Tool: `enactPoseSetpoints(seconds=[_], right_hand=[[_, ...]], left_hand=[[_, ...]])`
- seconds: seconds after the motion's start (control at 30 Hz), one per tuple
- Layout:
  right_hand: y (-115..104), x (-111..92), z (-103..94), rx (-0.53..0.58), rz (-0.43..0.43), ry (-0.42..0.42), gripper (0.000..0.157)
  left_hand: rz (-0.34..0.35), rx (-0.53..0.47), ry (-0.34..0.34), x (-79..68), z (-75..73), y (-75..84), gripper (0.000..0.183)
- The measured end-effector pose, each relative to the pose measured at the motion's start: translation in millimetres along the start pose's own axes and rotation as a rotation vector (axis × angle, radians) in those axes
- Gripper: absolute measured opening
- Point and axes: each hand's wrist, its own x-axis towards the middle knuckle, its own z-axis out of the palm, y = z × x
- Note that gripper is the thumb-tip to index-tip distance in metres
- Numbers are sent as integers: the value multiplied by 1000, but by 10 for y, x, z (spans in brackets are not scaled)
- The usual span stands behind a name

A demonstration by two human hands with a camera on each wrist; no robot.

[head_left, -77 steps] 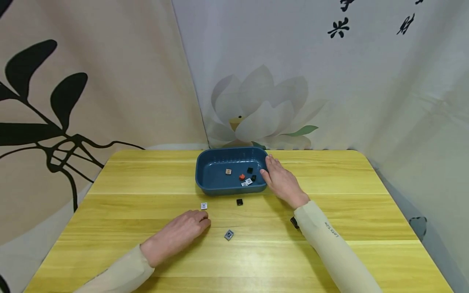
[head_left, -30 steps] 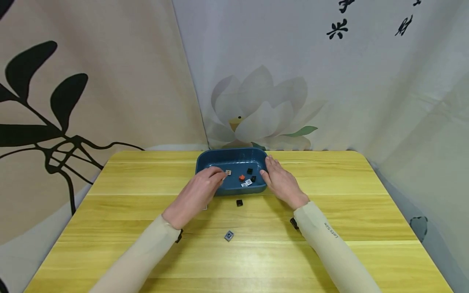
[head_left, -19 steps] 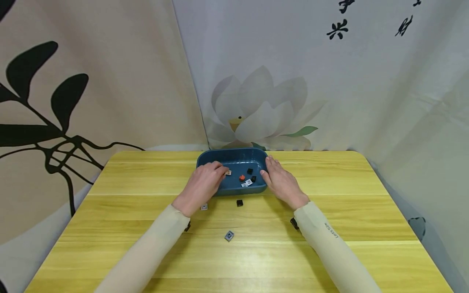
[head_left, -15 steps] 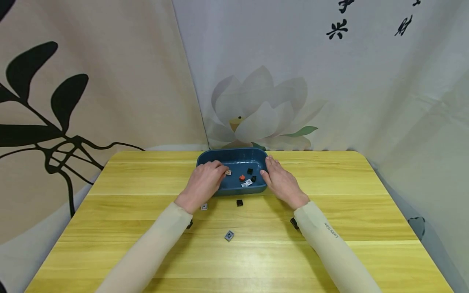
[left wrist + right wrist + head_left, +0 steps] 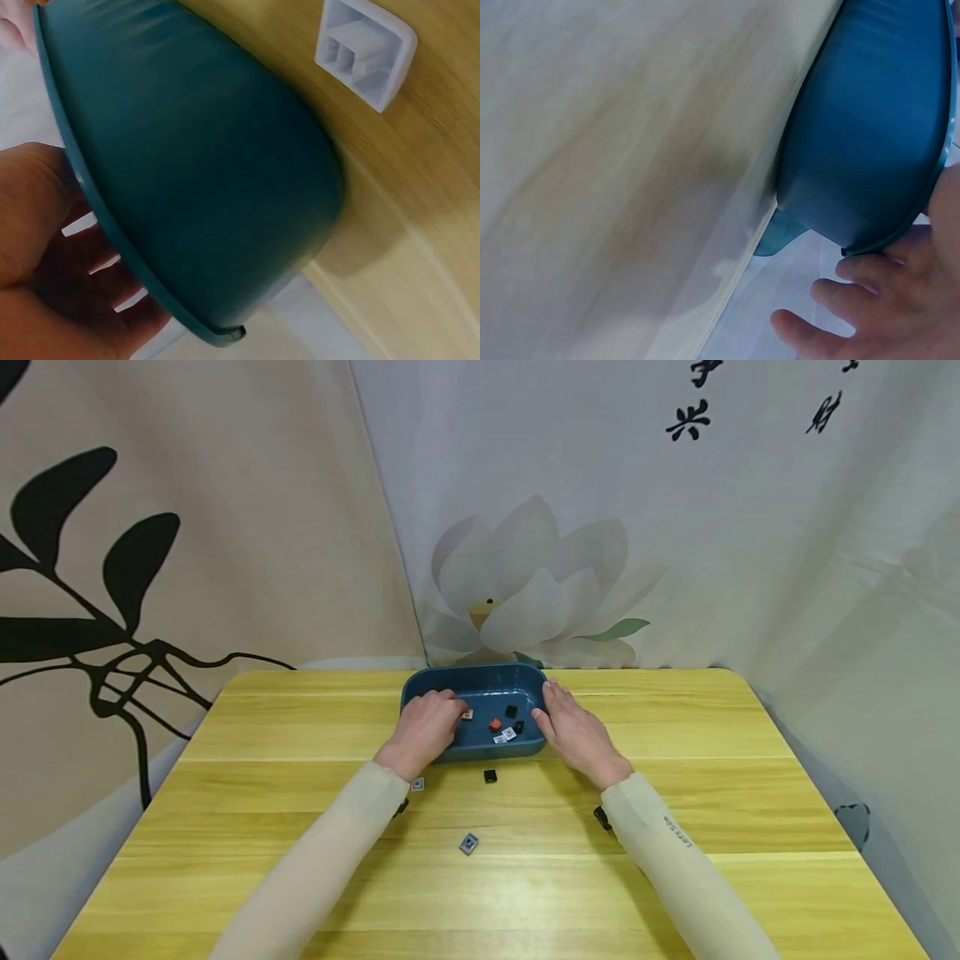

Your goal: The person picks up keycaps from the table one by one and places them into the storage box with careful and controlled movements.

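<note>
A dark blue rectangular tray point(image 5: 491, 750) stands at the table's back edge. My left hand point(image 5: 423, 731) reaches over its left front rim, fingertips down beside a beige keycap point(image 5: 468, 715). The fingers partly cover that keycap, so a grip on it cannot be made out. Against the tray's right end rests my right hand point(image 5: 577, 731), its fingers straight. Also lying inside are a red piece point(image 5: 495, 725), black keycaps point(image 5: 512, 712) and white keycaps point(image 5: 509, 733). In the left wrist view, a white keycap point(image 5: 366, 49) shows its hollow underside on the table beside the tray.
On the wooden table point(image 5: 615, 893), a black keycap point(image 5: 491, 776) lies just in front of the tray, and a grey keycap point(image 5: 468, 843) lies nearer to me. A printed curtain point(image 5: 630, 460) hangs behind the table's back edge.
My left hand has risen from the table near the white keycap and reached into the tray, then edged slightly forward beside the beige keycap. The right hand has stayed at the tray's end.
</note>
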Motion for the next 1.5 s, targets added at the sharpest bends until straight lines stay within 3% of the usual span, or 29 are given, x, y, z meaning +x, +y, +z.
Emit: enactPoseSetpoints(seconds=[0.27, 0.7, 1.0, 1.5], right_hand=[[-5, 12, 15, 2, 7, -8, 65], [-19, 7, 18, 2, 12, -17, 65], [-26, 10, 9, 12, 19, -30, 65], [-20, -1, 3, 12, 17, -24, 65]], left_hand=[[-55, 24, -60, 57, 67, -63, 15], [-95, -15, -82, 59, 90, -89, 11], [-82, -29, 34, -79, -12, -106, 24], [-55, -129, 117, -421, -119, -221, 45]])
